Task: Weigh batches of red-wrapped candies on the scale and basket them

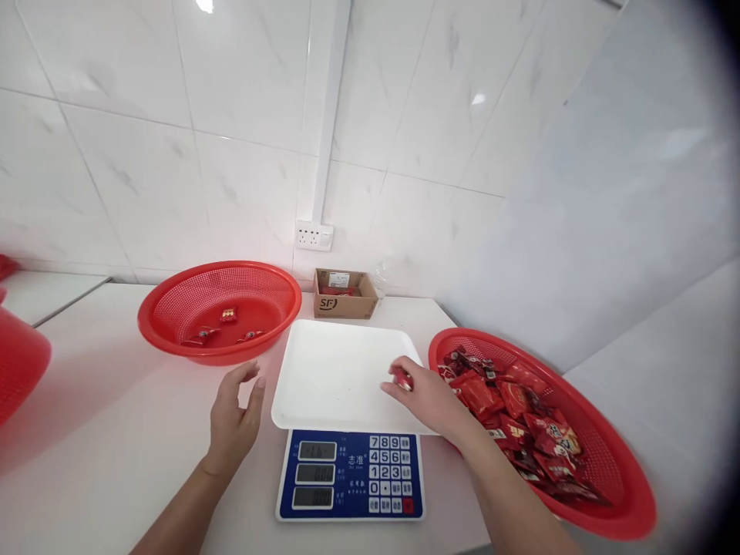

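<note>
My right hand (425, 393) is over the right part of the white scale tray (341, 378), its fingers closed on a small red packet (403, 378). Left of the tray, my left hand (237, 408) hovers above the table with thumb and fingers apart and nothing in it. The blue scale (350, 475) has a keypad and several small displays below the tray. To the right, a red plastic basket (630, 493) holds many red and dark wrapped packets (514, 416). Another red basket (220, 274) stands at the back left with a few small red packets (229, 314) in it.
A small cardboard box (345, 308) with red packets inside stands behind the tray, near the wall. Part of another red basket (20, 362) shows at the left edge. A wall socket (314, 236) sits above the white table (86, 432). A pale grey surface rises at the right.
</note>
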Demonstrator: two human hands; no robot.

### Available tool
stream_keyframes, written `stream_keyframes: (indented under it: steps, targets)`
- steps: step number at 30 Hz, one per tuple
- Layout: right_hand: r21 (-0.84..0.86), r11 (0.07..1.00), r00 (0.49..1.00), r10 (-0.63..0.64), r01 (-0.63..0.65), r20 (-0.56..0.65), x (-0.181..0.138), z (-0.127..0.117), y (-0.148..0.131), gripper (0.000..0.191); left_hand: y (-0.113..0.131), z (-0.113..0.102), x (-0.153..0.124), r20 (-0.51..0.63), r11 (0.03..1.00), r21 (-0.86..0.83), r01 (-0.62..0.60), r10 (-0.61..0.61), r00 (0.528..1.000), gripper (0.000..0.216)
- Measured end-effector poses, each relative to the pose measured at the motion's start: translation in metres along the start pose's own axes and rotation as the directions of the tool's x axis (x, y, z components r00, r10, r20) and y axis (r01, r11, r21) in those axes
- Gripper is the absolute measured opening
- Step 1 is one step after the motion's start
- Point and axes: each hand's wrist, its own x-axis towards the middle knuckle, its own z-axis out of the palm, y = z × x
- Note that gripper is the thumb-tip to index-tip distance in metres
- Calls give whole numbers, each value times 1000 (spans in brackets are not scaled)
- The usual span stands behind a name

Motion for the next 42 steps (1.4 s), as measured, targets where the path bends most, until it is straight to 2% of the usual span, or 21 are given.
stream_keyframes:
  steps: [3, 7, 10, 15, 17, 23, 27, 32, 38, 42]
  targets:
    - [58, 998, 995, -24, 18, 99, 29, 10, -10, 17, -10, -4, -2, 34, 1000, 10, 17, -17, 999, 29]
    - [7, 1000, 998, -2, 1, 63, 48, 13, -18, 18, -16, -8, 1, 35, 993, -21, 116, -115, 993, 31]
    - [-39, 999, 999, 6, -5, 47, 44, 9, -23, 22, -16, -8, 4, 31, 988, -57, 143, -142, 989, 31]
    - [-54, 993, 972, -89, 103, 216, 30, 10, -24, 27, -18, -5, 2, 73, 989, -70, 128, -123, 990, 32]
    - [-90, 989, 966, -92, 116, 241, 31, 16, -23, 30, -19, -3, 1, 91, 989, -71, 128, -121, 988, 32]
    - [-118, 988, 980, -78, 100, 181, 52, 35, -27, 24, -19, -1, 0, 133, 988, -67, 142, -132, 982, 33]
    - [-132, 985, 988, -91, 107, 124, 69, 41, -35, 27, -18, -2, 0, 137, 988, -64, 138, -128, 982, 34]
    - [-114, 988, 990, -95, 107, 103, 78, 34, -33, 32, -16, -2, 0, 151, 988, -56, 142, -132, 980, 34]
    - [-74, 978, 972, -183, 195, 146, 72, 17, -19, 36, -14, -2, 0, 201, 986, -46, 162, -150, 968, 33]
    - [-94, 974, 971, -192, 206, 140, 69, 17, -12, 38, -14, -2, 0, 199, 987, -45, 152, -140, 970, 34]
